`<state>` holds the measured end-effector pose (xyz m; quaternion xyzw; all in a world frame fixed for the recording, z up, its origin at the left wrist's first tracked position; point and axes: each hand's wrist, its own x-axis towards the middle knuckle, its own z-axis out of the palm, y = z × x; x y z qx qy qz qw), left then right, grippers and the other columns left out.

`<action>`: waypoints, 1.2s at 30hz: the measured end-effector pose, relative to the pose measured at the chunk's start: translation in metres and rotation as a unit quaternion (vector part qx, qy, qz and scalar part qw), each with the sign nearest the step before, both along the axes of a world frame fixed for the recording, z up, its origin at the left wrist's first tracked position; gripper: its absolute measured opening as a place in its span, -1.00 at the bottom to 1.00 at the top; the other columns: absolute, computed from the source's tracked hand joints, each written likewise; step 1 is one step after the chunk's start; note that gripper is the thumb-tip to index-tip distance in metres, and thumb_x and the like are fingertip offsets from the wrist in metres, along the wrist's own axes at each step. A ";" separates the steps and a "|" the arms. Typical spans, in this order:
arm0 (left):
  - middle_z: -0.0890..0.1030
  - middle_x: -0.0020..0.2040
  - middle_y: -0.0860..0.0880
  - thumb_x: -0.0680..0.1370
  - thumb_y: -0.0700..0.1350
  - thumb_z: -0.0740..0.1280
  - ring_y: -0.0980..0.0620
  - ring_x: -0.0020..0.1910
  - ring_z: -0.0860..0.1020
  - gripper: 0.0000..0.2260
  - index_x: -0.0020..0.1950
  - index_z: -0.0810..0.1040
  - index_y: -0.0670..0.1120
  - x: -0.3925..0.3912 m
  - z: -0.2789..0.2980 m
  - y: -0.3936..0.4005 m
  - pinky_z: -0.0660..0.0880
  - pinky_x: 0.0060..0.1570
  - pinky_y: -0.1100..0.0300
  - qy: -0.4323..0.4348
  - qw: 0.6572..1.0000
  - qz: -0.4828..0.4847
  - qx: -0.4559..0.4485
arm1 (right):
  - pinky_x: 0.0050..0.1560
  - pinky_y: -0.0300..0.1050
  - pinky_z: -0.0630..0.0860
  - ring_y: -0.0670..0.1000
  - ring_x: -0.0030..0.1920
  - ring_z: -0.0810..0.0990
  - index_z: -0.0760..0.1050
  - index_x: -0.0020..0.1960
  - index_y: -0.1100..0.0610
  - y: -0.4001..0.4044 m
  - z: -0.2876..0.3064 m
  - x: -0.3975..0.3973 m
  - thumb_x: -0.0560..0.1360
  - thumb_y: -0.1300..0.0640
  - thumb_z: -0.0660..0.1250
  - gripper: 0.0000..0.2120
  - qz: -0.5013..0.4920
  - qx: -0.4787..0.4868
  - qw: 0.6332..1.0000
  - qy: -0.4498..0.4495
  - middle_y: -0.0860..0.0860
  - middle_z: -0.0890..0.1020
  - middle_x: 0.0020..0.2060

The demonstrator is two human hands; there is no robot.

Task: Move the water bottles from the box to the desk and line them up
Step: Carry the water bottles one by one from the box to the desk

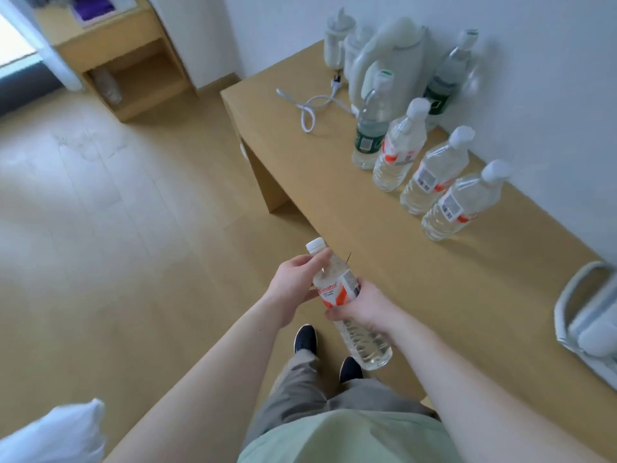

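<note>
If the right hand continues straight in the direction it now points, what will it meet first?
The right hand, gripping the clear plastic water bottle with the orange label, points toward the left hand on the bottle's neck. It would probably meet that hand first, though depth is unclear.

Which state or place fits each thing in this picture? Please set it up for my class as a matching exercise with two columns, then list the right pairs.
Things:
1. clear plastic water bottle with the orange and white label
2. clear bottle with the dark green label
3. white power cord
4. pair of dark shoes

States or places:
A. lying looped on the light wooden desk
B. on the floor, below the hands
C. held in both hands, off the desk
D. standing at the far end of the row of bottles

Pairs: 1-C, 2-D, 3-A, 4-B
</note>
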<state>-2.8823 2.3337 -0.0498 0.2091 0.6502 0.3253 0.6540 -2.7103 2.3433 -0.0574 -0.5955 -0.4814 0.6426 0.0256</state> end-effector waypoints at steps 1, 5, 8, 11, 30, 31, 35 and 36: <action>0.76 -0.02 0.05 0.51 0.21 0.46 0.07 -0.02 0.73 -0.63 0.15 0.67 -0.02 0.000 0.002 0.012 0.63 -0.04 0.15 -0.003 1.000 -0.013 0.002 | -0.17 -0.30 0.57 -0.13 -0.16 0.69 0.55 -0.02 -0.04 0.006 0.003 -0.003 0.30 0.21 0.60 -0.65 -0.013 0.008 1.000 0.004 -0.15 0.72 -0.23; 0.76 -0.05 0.06 0.47 0.20 0.47 0.04 -0.07 0.74 -0.67 0.10 0.69 0.02 -0.001 0.010 0.058 0.66 0.02 0.02 0.014 0.999 -0.050 0.013 | -0.21 -0.31 0.52 -0.22 -0.23 0.66 0.54 -0.07 -0.04 0.029 0.018 -0.015 0.31 0.21 0.59 -0.68 -0.077 0.044 0.996 0.006 -0.15 0.71 -0.24; 0.76 -0.09 0.06 0.47 0.19 0.45 0.03 -0.10 0.74 -0.68 0.06 0.70 0.00 -0.002 0.020 0.088 0.68 -0.03 0.02 0.029 0.995 -0.094 0.023 | -0.18 -0.30 0.53 -0.21 -0.18 0.67 0.54 -0.05 -0.05 0.039 0.021 -0.018 0.30 0.18 0.60 -0.67 -0.126 0.067 0.990 0.006 -0.18 0.71 -0.24; 0.75 -0.15 0.10 0.46 0.19 0.45 0.10 -0.18 0.73 -0.71 0.04 0.71 0.02 0.001 0.035 0.110 0.66 -0.23 0.17 0.039 0.988 -0.139 0.052 | -0.08 -0.21 0.57 -0.11 -0.06 0.68 0.51 0.04 -0.04 0.044 0.031 -0.019 0.29 0.13 0.61 -0.59 -0.182 0.076 0.980 0.016 -0.12 0.71 -0.11; 0.71 -0.22 0.19 0.48 0.21 0.45 0.26 -0.24 0.65 -0.84 -0.21 0.70 0.17 0.092 0.073 0.122 0.53 -0.29 0.30 0.105 0.923 -0.292 0.226 | -0.14 -0.32 0.35 -0.35 -0.02 0.50 0.52 0.00 -0.16 0.023 0.040 0.072 0.33 0.09 0.61 -0.63 -0.339 0.088 0.936 0.027 -0.29 0.58 -0.01; 0.72 -0.20 0.17 0.48 0.19 0.45 0.24 -0.21 0.66 -0.84 -0.18 0.70 0.15 0.097 0.075 0.121 0.54 -0.26 0.27 0.105 0.922 -0.293 0.230 | -0.10 -0.28 0.37 -0.29 0.04 0.51 0.50 0.06 -0.15 0.023 0.039 0.075 0.33 0.08 0.61 -0.59 -0.346 0.094 0.933 0.025 -0.23 0.58 0.06; 0.73 -0.15 0.14 0.48 0.17 0.46 0.19 -0.15 0.68 -0.82 -0.03 0.72 0.11 0.119 0.080 0.114 0.60 -0.20 0.17 0.107 0.916 -0.297 0.246 | 0.17 -0.09 0.35 -0.04 0.30 0.49 0.49 0.33 0.00 0.019 0.033 0.092 0.33 0.09 0.60 -0.40 -0.367 0.105 0.924 0.017 -0.07 0.54 0.29; 0.73 -0.14 0.05 0.48 0.17 0.45 0.09 -0.12 0.69 -0.80 -0.04 0.72 0.08 0.125 0.080 0.111 0.64 -0.15 0.05 0.117 0.913 -0.299 0.253 | 0.18 -0.08 0.35 -0.03 0.31 0.49 0.48 0.35 0.02 0.019 0.034 0.097 0.34 0.10 0.60 -0.38 -0.370 0.108 0.923 0.017 -0.07 0.55 0.31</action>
